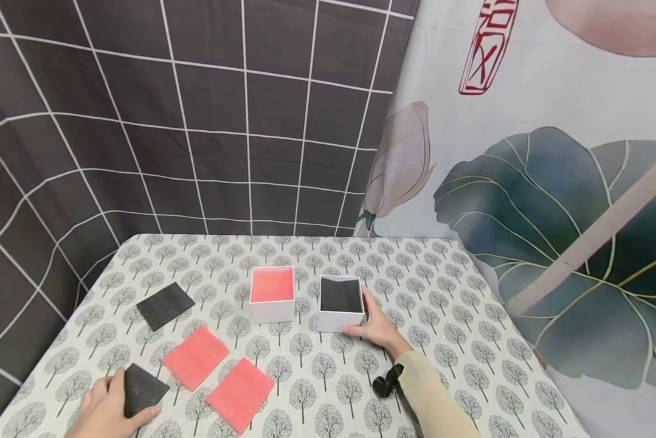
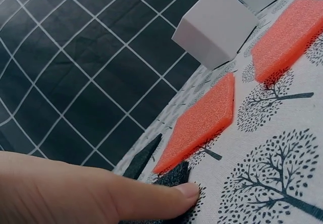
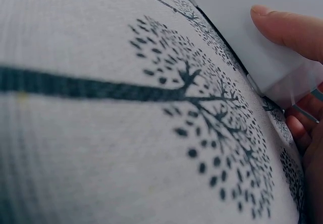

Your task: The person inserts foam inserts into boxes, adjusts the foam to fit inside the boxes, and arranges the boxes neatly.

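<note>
At the near left of the table my left hand (image 1: 100, 404) holds a black foam sheet (image 1: 143, 389) between thumb and fingers. In the left wrist view the thumb (image 2: 156, 199) lies along that sheet's edge; the other fingers are hidden there. My right hand (image 1: 382, 328) grips the near right corner of a white open box (image 1: 340, 322), thumb on its front wall and fingers along its right side. Black material (image 1: 341, 296) lies inside this box. Up close in the right wrist view, the thumb (image 3: 292, 30) presses the white box wall (image 3: 282, 72).
Left of the held box stands another white box (image 1: 272, 312) with a red-pink inside. Two red foam sheets (image 1: 196, 357) (image 1: 241, 394) lie flat near the left hand. A second black sheet (image 1: 165, 305) lies farther back. Tree-patterned cloth covers the table (image 1: 300, 389).
</note>
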The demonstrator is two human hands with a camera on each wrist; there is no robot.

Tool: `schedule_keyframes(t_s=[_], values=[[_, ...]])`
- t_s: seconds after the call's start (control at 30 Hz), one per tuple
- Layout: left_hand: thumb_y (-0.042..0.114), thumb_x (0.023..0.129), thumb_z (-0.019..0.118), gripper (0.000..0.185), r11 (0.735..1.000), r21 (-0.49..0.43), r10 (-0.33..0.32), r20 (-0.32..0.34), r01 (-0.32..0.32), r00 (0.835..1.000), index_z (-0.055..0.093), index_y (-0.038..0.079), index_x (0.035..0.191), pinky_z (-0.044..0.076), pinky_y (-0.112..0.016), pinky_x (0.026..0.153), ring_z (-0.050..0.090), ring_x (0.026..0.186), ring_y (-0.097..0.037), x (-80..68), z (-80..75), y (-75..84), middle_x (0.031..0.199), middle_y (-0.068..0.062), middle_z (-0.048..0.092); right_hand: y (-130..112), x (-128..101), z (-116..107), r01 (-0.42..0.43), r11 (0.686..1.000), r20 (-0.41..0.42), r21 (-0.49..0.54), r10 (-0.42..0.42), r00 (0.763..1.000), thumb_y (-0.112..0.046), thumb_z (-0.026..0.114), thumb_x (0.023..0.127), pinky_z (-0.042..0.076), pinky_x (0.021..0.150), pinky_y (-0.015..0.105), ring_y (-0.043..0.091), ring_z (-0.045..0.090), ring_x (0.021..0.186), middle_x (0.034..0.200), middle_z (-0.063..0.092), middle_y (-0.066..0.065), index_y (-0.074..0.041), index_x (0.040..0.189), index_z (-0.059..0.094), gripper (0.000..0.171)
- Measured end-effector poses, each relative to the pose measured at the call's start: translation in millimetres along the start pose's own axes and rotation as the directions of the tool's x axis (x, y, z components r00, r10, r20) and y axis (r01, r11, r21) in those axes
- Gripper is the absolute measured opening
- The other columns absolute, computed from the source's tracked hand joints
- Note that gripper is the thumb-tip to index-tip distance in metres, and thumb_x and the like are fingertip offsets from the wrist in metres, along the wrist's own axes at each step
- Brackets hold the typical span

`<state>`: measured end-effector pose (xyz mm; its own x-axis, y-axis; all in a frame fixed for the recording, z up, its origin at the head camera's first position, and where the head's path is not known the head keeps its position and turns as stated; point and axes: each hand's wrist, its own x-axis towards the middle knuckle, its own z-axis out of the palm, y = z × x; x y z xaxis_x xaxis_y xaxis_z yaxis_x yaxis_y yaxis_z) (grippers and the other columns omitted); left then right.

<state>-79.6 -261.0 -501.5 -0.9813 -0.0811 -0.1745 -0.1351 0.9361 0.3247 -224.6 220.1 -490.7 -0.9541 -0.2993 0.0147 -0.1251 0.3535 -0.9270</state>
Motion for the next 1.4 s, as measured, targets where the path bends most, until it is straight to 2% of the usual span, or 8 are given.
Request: schedule_keyframes(t_s=[0.23,0.43,0.6,0.8,0.87,1.0,1.23,1.4], values=[[0.061,0.064,0.071,0.112,1.0,0.008,-0.002,-0.028,0.002,1.0,0.028,-0.024,0.123,0.041,-0.064,0.076,0.041,0.094,-0.059,-0.8,-4.6,3.4,0.104,-0.045,0.039,-1,0,0,0.018,1.0,-0.004,-0.012,-0.018,1.0,-0.011,0.084,0.064,0.037,0.097,0.042,0.018,0.054,0.098,0.12,0.053,0.006,-0.014,0.146,0.023,0.103],[0.061,0.062,0.073,0.11,1.0,-0.021,-0.022,-0.043,0.021,0.999,0.029,-0.014,0.128,0.039,-0.066,0.075,0.042,0.095,-0.055,-3.5,-9.2,8.5,0.109,-0.041,0.038,1,0,0,0.025,0.999,-0.007,-0.022,-0.025,1.0,-0.011,0.084,0.063,0.039,0.096,0.043,0.018,0.055,0.097,0.118,0.053,0.006,-0.015,0.146,0.022,0.104],[0.058,0.064,0.074,0.107,0.998,-0.068,-0.016,-0.073,0.011,0.997,0.026,-0.01,0.132,0.041,-0.064,0.072,0.039,0.098,-0.055,-4.1,-13.8,14.6,0.112,-0.04,0.034,3,0,0,0.029,0.999,-0.01,-0.012,-0.029,1.0,-0.011,0.084,0.064,0.038,0.097,0.044,0.018,0.055,0.098,0.12,0.053,0.006,-0.015,0.146,0.022,0.103],[0.057,0.065,0.074,0.107,0.997,-0.074,0.016,-0.108,-0.025,0.994,0.025,-0.009,0.134,0.043,-0.063,0.069,0.038,0.098,-0.054,-2.6,-17.3,24.3,0.115,-0.037,0.032,3,-1,0,0.031,0.999,-0.012,-0.022,-0.031,0.999,-0.011,0.084,0.064,0.039,0.096,0.043,0.018,0.055,0.098,0.12,0.053,0.006,-0.016,0.146,0.022,0.103],[0.053,0.063,0.077,0.106,0.995,-0.078,0.05,-0.167,-0.064,0.985,0.028,-0.007,0.134,0.043,-0.062,0.068,0.039,0.098,-0.052,-3.6,-17.0,29.2,0.115,-0.034,0.034,3,-1,0,0.034,0.999,-0.014,-0.027,-0.035,0.999,-0.011,0.084,0.064,0.039,0.096,0.043,0.017,0.055,0.098,0.121,0.053,0.006,-0.016,0.146,0.022,0.104],[0.043,0.06,0.082,0.099,0.985,-0.088,0.117,-0.286,-0.147,0.951,0.034,-0.003,0.133,0.043,-0.062,0.067,0.039,0.1,-0.046,-4.3,-15.9,40.1,0.116,-0.028,0.038,2,-1,1,0.041,0.998,-0.021,-0.037,-0.042,0.999,-0.011,0.084,0.064,0.038,0.097,0.043,0.017,0.054,0.098,0.12,0.053,0.006,-0.015,0.146,0.022,0.103],[0.042,0.063,0.079,0.097,0.984,-0.094,0.122,-0.253,-0.15,0.96,0.032,0.005,0.139,0.045,-0.062,0.058,0.039,0.104,-0.042,-3.3,-19.1,58.9,0.122,-0.024,0.036,-1,-2,2,0.025,0.998,-0.031,-0.056,-0.027,0.999,-0.014,0.085,0.064,0.036,0.099,0.047,0.017,0.053,0.099,0.121,0.052,0.005,-0.015,0.146,0.023,0.103],[0.034,0.06,0.081,0.094,0.972,-0.089,0.183,-0.305,-0.219,0.935,0.036,0.007,0.138,0.047,-0.056,0.058,0.043,0.101,-0.036,0.0,-18.1,72.9,0.122,-0.017,0.04,-1,-3,1,0.029,0.998,-0.032,-0.049,-0.031,0.999,-0.013,0.085,0.064,0.034,0.101,0.046,0.018,0.052,0.101,0.122,0.052,0.006,-0.015,0.147,0.022,0.104]])
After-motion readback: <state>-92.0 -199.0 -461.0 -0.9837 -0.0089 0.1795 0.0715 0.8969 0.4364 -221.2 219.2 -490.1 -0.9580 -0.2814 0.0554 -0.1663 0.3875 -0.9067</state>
